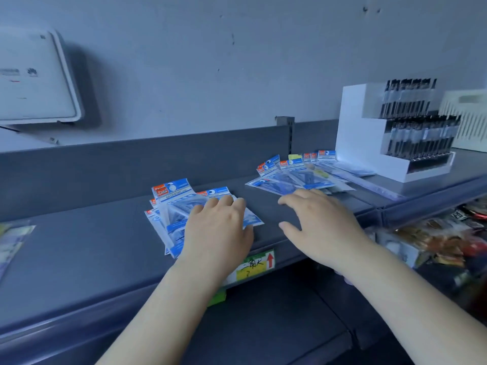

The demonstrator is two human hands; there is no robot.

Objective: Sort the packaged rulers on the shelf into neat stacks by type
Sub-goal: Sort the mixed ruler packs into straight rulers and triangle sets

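Ruler packs [181,204]: I see blue and white, with orange-red corner tags.
Shelf [79,248]: dark grey.
Shelf label [257,264]: yellow-green, with a red arrow on white.
Display stand [369,133]: white, holding black pens.
Wall [210,61]: pale grey.

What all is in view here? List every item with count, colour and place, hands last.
near pile of ruler packs: several, count unclear, blue and white with orange tags, shelf centre, fanned loosely
far pile of ruler packs: several, same colours, shelf right of centre, spread out
shelf: one, dark grey, across the view
pen display stand: one, white, with dark pens, shelf right
price label: one, yellow-green with red arrow, shelf front edge
wall box: one, white, wall at left
slatted basket: one, cream, far right
packaged goods: several, mixed colours, lower shelf at right
left hand: flat on near pile, fingers straight
right hand: open, beside far pile
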